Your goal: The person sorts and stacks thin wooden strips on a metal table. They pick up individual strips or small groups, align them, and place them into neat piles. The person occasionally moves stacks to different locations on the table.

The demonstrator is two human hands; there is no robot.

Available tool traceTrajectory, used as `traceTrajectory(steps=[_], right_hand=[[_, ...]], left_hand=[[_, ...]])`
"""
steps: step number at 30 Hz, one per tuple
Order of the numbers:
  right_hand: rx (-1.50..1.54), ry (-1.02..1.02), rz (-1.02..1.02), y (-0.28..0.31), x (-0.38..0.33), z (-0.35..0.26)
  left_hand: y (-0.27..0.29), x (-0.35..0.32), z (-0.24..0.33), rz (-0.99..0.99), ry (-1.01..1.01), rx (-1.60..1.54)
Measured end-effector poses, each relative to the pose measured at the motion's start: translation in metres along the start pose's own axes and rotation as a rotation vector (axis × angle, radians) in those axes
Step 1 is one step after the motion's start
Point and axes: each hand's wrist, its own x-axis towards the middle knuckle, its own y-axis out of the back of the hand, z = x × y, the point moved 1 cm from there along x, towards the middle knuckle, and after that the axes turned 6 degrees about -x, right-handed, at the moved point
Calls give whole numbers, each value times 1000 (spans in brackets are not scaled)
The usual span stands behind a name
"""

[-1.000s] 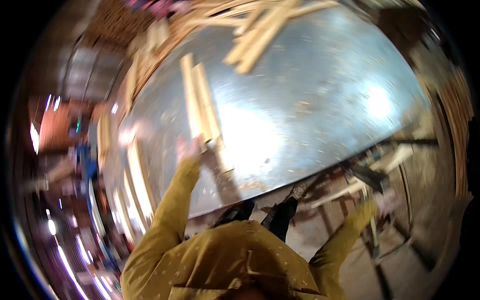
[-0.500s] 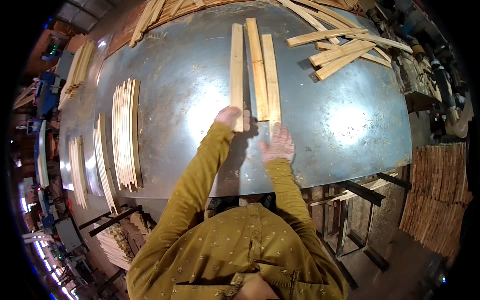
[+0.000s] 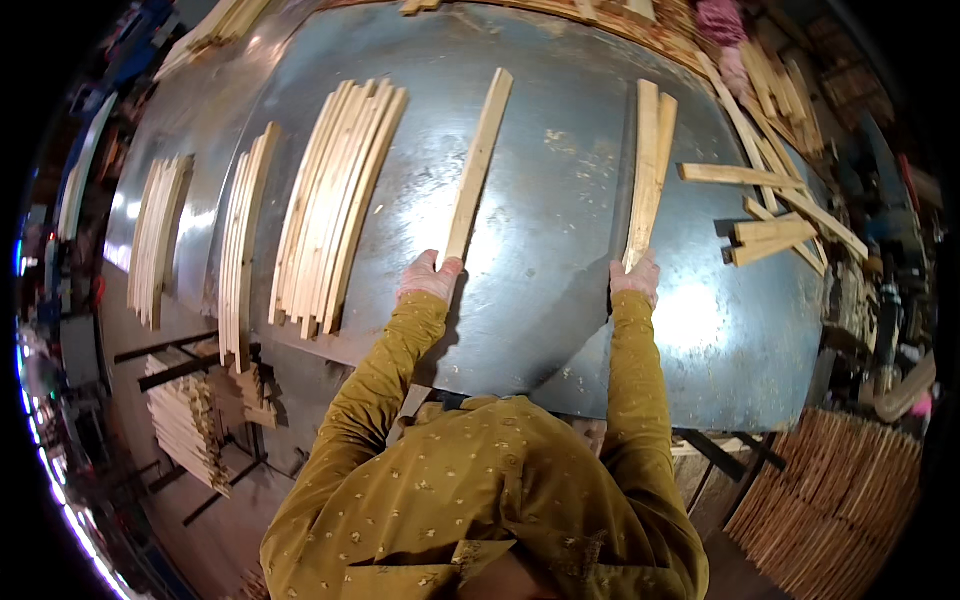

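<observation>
My left hand point(image 3: 430, 277) is closed on the near end of a pale wooden slat point(image 3: 478, 165), which points away from me over the metal table point(image 3: 545, 225). Farther right, my right hand point(image 3: 636, 277) grips the near ends of two wooden slats point(image 3: 645, 165). These two lie against each other and spread slightly at the far end. A wide gap of metal separates my hands. Left of my left hand, several slats lie side by side in a row point(image 3: 338, 205).
Two smaller slat groups, one nearer point(image 3: 245, 240) and one farther left point(image 3: 160, 240), lie on the left. Loose crossed slats point(image 3: 775, 235) sit at the right. A pink sleeve point(image 3: 720, 22) shows at the far right. Stacked slats stand below the table, left point(image 3: 185, 425) and right point(image 3: 830, 500).
My hands have moved apart: the left with its single slat toward the row on the left, the right with two slats to the right. The view has also turned.
</observation>
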Motion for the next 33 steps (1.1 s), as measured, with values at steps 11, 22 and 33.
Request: traceTrajectory(steps=[11, 22, 33], right_hand=[[1266, 201, -914, -68, -125, -68], [1058, 357, -1050, -79, -137, -132], [1410, 161, -1225, -90, -147, -141]], left_hand=[[40, 5, -80, 19, -37, -764], [-29, 15, -76, -180, -14, -930], [73, -13, -76, -244, 47, -844]])
